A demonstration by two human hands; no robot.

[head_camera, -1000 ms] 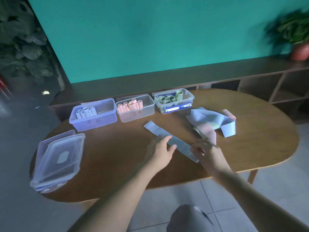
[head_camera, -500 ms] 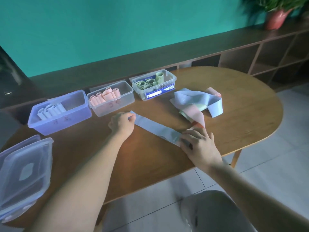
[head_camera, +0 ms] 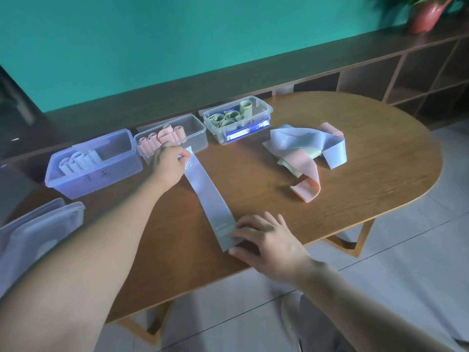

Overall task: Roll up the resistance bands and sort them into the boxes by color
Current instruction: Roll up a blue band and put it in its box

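- The left hand (head_camera: 168,165), gripping the blue band's (head_camera: 208,199) far end, had drawn it straight toward 11 o'clock on the bench (head_camera: 355,194).
- The right hand (head_camera: 266,240), fingers flat, pinned the near end; rolling looked next.

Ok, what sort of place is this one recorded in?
Probably a home or small studio room: an oval wooden table, a low cubby shelf along a teal wall, a potted plant, tiled floor.
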